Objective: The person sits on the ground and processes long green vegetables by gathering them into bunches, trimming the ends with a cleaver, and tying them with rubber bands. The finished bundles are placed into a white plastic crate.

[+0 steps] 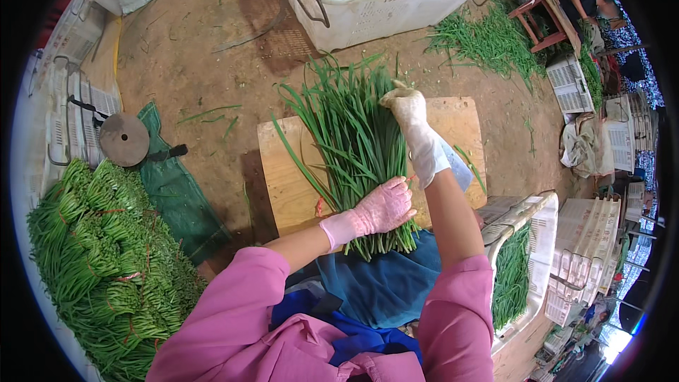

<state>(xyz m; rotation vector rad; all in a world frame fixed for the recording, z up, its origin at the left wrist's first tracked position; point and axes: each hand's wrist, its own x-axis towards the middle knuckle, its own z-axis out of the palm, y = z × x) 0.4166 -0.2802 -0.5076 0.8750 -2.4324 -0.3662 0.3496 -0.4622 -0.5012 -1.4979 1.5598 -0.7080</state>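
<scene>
A thick bunch of Chinese chives (360,138) lies over a wooden board (292,170), leaves pointing away from me and cut stems towards my lap. My left hand (384,207), in a pink glove, is wrapped around the bunch near its stem end. Against the right side of the leaves is my right hand (406,109), in a pale glove with its fingers curled; whether they grip any leaves is hidden. A red tie (319,206) shows left of the stems. Partly behind my right wrist lies a flat pale-blue piece (460,168).
Tied chive bundles (116,265) are piled at left, beside a green sheet (180,196) and a round metal disc (124,139). A white crate (382,18) stands ahead. Another crate (549,254) at right holds chives. Loose chives (482,42) cover the floor near another person (575,0).
</scene>
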